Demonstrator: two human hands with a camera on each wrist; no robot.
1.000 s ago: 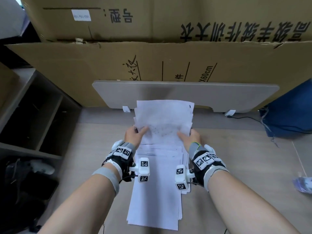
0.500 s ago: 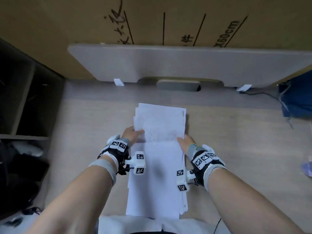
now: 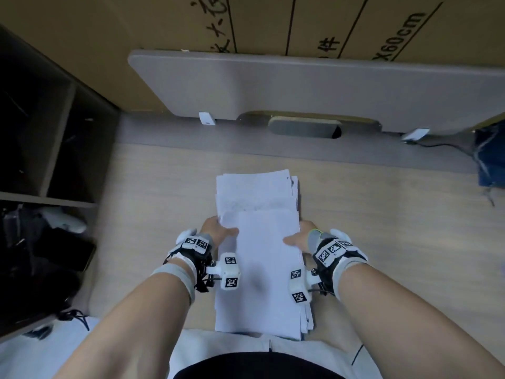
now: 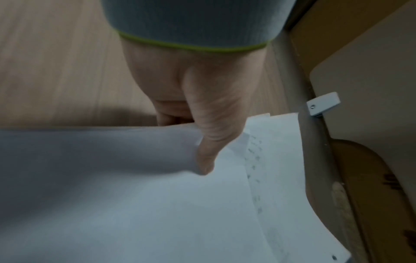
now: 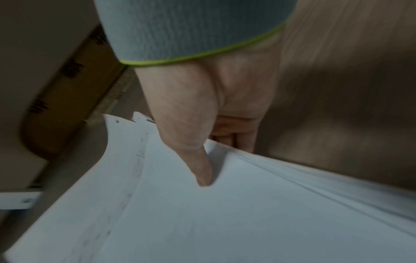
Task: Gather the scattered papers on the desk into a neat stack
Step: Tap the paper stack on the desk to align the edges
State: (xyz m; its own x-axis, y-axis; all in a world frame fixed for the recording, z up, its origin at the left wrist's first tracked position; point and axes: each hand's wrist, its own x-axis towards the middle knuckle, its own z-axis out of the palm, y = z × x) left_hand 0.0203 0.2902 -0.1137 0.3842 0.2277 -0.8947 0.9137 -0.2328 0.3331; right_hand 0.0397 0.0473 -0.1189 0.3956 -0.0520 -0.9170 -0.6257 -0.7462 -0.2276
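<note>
A pile of white papers (image 3: 259,255) lies lengthwise on the wooden desk (image 3: 382,228), running from mid-desk to the near edge. Its sheets are staggered, with several poking out at the far end and along the right side. My left hand (image 3: 218,233) grips the pile's left edge, thumb on top (image 4: 206,160) and fingers underneath. My right hand (image 3: 299,237) grips the right edge the same way, its thumb (image 5: 201,170) pressing a dent into the top sheet (image 5: 247,222). Faint print shows on a lower sheet (image 4: 256,169).
A grey panel (image 3: 314,86) stands along the desk's back edge with cardboard boxes (image 3: 273,23) behind it. Dark shelving (image 3: 41,132) sits off the left side. A blue cloth thing (image 3: 492,157) lies at the far right, with a cable (image 3: 437,144) beside it.
The far end of the pile, held up off the desk a second ago, has come down flat. Both hands slid nearer along the pile's edges, and the view tilted downward.
</note>
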